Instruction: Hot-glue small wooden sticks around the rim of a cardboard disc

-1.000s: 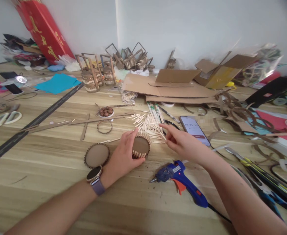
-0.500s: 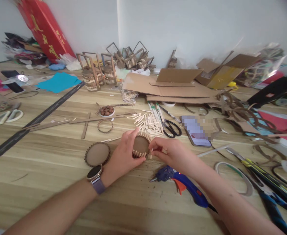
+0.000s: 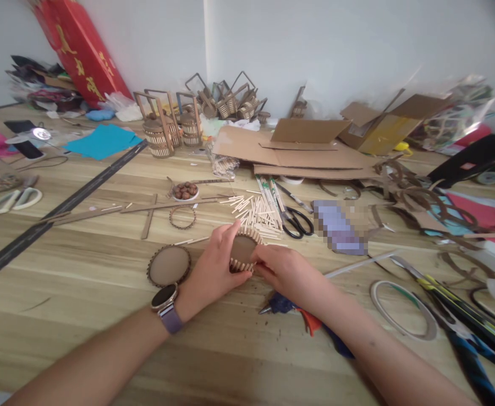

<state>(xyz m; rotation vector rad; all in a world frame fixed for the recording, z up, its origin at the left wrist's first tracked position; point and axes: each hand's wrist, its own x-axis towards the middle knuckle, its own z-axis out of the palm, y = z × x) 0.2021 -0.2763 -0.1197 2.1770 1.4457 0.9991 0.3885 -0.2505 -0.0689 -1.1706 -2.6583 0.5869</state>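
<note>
My left hand (image 3: 216, 260) curls around the left side of a small round cardboard base (image 3: 244, 248) with short wooden sticks standing along its rim. At the base's right edge the fingers of my right hand (image 3: 275, 265) are pinched together against the rim. They hold a short wooden stick, mostly hidden by the fingertips. Left of my left hand lies a second round piece (image 3: 169, 266) with a notched dark edge. A blue glue gun (image 3: 282, 303) rests under my right forearm, which covers part of it. Loose wooden sticks (image 3: 256, 215) are heaped beyond the base.
Black-handled scissors (image 3: 298, 223), a phone (image 3: 340, 228) and a roll of tape (image 3: 431, 330) lie to the right, near pliers (image 3: 463, 332). Behind stand a bowl of brown beads (image 3: 185, 192), flat cardboard (image 3: 239, 146) and several small lidded baskets (image 3: 158, 135).
My right hand has moved slightly left, bringing the stick against the rim of the base. Its forearm now covers more of the glue gun. My left hand keeps its grip.
</note>
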